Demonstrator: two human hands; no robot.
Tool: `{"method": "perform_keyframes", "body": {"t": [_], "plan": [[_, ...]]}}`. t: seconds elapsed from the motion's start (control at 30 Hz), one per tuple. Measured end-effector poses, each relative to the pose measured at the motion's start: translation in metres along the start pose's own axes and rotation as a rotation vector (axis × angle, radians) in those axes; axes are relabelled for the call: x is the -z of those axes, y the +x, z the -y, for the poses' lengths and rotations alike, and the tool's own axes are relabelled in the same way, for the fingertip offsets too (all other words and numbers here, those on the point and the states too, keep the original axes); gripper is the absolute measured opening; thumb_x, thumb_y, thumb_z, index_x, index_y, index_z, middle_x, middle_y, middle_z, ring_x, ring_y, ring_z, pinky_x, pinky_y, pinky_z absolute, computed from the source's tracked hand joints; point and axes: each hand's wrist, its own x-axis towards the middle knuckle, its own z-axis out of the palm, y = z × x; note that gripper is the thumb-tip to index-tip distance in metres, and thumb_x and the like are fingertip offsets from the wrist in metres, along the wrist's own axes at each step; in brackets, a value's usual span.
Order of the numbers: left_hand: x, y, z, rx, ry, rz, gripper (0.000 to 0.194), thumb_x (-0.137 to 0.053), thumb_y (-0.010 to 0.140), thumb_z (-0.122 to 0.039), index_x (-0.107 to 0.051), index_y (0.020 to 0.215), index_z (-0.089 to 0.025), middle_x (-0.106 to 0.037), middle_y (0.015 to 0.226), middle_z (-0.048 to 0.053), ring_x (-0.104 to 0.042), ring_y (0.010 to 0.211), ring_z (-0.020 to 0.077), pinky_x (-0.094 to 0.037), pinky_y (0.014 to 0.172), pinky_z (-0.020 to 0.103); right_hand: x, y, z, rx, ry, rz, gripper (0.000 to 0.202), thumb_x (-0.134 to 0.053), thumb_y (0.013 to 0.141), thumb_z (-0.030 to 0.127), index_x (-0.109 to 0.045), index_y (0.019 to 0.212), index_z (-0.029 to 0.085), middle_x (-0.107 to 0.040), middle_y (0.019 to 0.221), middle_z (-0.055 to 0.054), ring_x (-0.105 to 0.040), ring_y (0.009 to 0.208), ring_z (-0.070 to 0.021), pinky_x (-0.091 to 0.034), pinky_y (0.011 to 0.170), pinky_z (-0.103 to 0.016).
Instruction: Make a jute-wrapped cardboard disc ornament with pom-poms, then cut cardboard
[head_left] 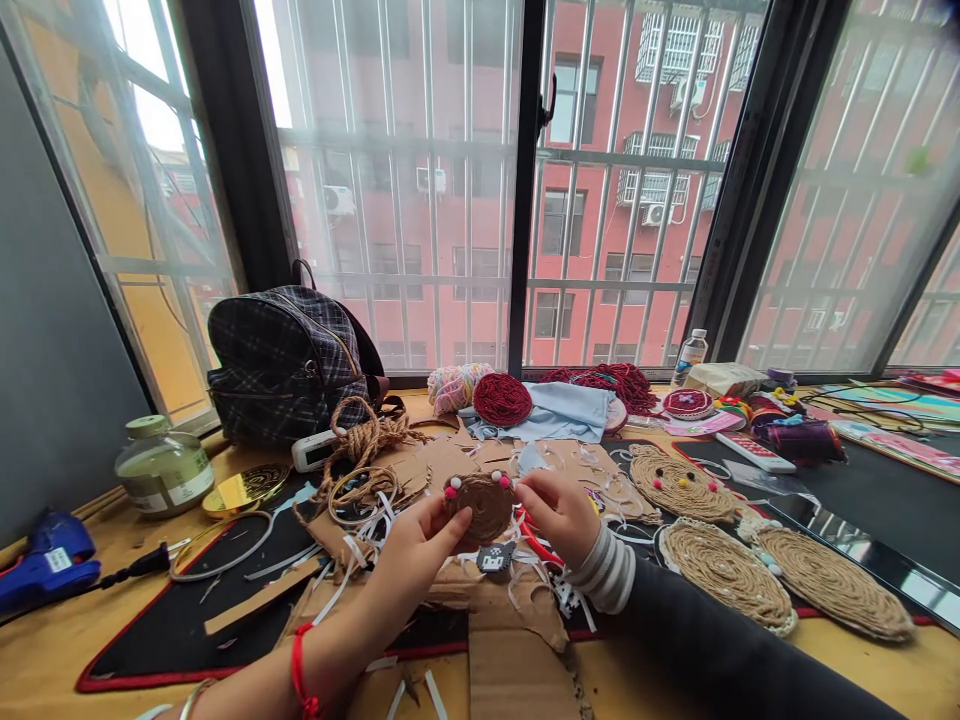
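A small round disc of coiled brown twine point(480, 510) is held up above the table, with white and pink pom-poms point(502, 481) at both sides of its top edge. My left hand point(431, 535) grips its left side, thumb on the front. At the upper right edge, my right hand point(561, 515) is closed in a pinch beside the pom-poms; whatever lies between those fingertips is too small to make out. Below the disc sits a small black-and-white piece point(495, 559) among cardboard scraps point(517, 640) and white strips.
Larger twine discs point(726, 575) lie at the right near a dark glossy panel point(870, 545). A blue glue gun point(49, 565), a lidded jar point(163, 468), a plaid backpack point(289, 365) and coiled rope point(367, 440) are at the left. Yarn point(502, 400) lines the barred window.
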Motion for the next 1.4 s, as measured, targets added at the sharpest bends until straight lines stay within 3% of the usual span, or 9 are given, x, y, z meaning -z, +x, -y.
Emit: {"method": "perform_keyframes", "body": {"t": [0.2, 0.33, 0.6, 0.77, 0.93, 1.17, 1.4], "plan": [[0.000, 0.001, 0.000, 0.008, -0.029, 0.016, 0.048, -0.077, 0.056, -0.044, -0.065, 0.088, -0.012, -0.072, 0.088, 0.009, -0.067, 0.078, 0.0268, -0.056, 0.069, 0.038, -0.002, 0.003, -0.004, -0.175, 0.348, 0.192, 0.039, -0.049, 0.076, 0.054, -0.051, 0.067, 0.016, -0.047, 0.053, 0.002, -0.040, 0.046, -0.0091, -0.031, 0.043, -0.021], [0.001, 0.000, 0.002, 0.007, -0.016, 0.038, 0.043, -0.075, 0.060, -0.041, -0.064, 0.090, -0.012, -0.071, 0.090, 0.009, -0.067, 0.080, 0.0272, -0.056, 0.070, 0.039, -0.005, 0.003, -0.007, -0.189, 0.404, 0.236, 0.045, -0.049, 0.075, 0.061, -0.051, 0.066, 0.016, -0.048, 0.053, 0.002, -0.042, 0.047, -0.0090, -0.033, 0.043, -0.021], [-0.003, -0.002, -0.001, 0.014, -0.018, 0.001, 0.045, -0.078, 0.053, -0.043, -0.067, 0.085, -0.013, -0.071, 0.084, 0.009, -0.066, 0.078, 0.0281, -0.054, 0.069, 0.038, -0.010, -0.003, -0.002, -0.076, 0.179, 0.073, 0.040, -0.046, 0.081, 0.049, -0.045, 0.055, 0.018, -0.046, 0.048, 0.002, -0.042, 0.047, -0.0093, -0.032, 0.045, -0.022], [-0.004, -0.004, -0.002, -0.020, -0.003, -0.016, 0.044, -0.077, 0.055, -0.043, -0.066, 0.085, -0.013, -0.071, 0.084, 0.009, -0.066, 0.081, 0.0282, -0.054, 0.073, 0.039, -0.011, -0.003, -0.001, -0.075, 0.265, 0.126, 0.040, -0.042, 0.082, 0.049, -0.046, 0.058, 0.018, -0.046, 0.048, 0.002, -0.043, 0.045, -0.0101, -0.033, 0.045, -0.022], [-0.004, -0.004, -0.001, -0.029, -0.018, -0.008, 0.046, -0.077, 0.056, -0.043, -0.066, 0.089, -0.013, -0.071, 0.088, 0.009, -0.066, 0.083, 0.0271, -0.053, 0.076, 0.038, -0.014, -0.005, -0.001, -0.072, 0.196, 0.030, 0.037, -0.044, 0.080, 0.044, -0.044, 0.055, 0.018, -0.045, 0.048, 0.001, -0.042, 0.047, -0.0106, -0.032, 0.044, -0.022], [-0.003, -0.010, -0.008, 0.010, -0.164, 0.101, 0.048, -0.067, 0.067, -0.052, -0.068, 0.093, -0.011, -0.071, 0.092, 0.013, -0.065, 0.087, 0.0288, -0.050, 0.082, 0.041, -0.011, -0.001, -0.007, -0.101, 0.292, 0.046, 0.039, -0.045, 0.081, 0.048, -0.044, 0.055, 0.018, -0.041, 0.047, 0.003, -0.038, 0.046, -0.0088, -0.029, 0.042, -0.020], [0.001, -0.008, -0.006, 0.042, -0.185, 0.136, 0.036, -0.067, 0.073, -0.041, -0.070, 0.093, -0.012, -0.071, 0.093, 0.013, -0.065, 0.091, 0.0281, -0.049, 0.084, 0.039, -0.009, -0.001, -0.004, -0.146, 0.365, 0.070, 0.044, -0.048, 0.077, 0.056, -0.047, 0.056, 0.017, -0.044, 0.045, 0.003, -0.038, 0.043, -0.0085, -0.028, 0.040, -0.020]]}}
